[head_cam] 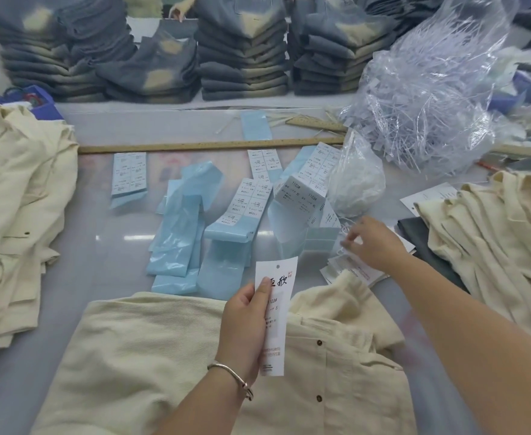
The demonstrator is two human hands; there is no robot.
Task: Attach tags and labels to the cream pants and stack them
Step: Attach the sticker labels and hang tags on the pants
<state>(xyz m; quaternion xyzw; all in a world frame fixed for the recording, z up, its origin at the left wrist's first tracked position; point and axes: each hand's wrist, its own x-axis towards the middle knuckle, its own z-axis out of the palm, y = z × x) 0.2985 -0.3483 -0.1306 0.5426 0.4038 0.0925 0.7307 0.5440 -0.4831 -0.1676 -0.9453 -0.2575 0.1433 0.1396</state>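
1. The left hand (245, 321) grips a white hang tag (277, 296) upright: the thumb lies across its printed face and the other fingers (236, 309) curl behind it. The tag's punched hole is at the top and bare, with no string through it.

2. The right hand (372, 243) reaches out to the right, over a loose heap of paper tags (349, 268) lying on the desk (116, 246). Its fingertips (347, 244) are drawn together at thin white strings (342, 229) beside the heap. They look to be pinching one, but blur makes it unclear whether a string is actually caught.

3. Judged from this, the step in hand is fetching a string or fastener for the held tag, so tagging of this garment has begun but nothing is attached yet.

4. The next move would call for separating a single string, bringing it to the tag's hole, threading it and then fixing the tag to the garment.

5. The cream pants (151, 356) being worked on lie spread on the desk directly under the left hand, waistband and dark buttons toward the right. The tag hangs above them without being attached.

6. Further out, a stack of cream pants (13, 215) sits at the left edge and another pile of cream pants (493, 246) at the right.

7. Between them lie sheets of printed labels (248, 202) on pale blue backing strips (176, 243).
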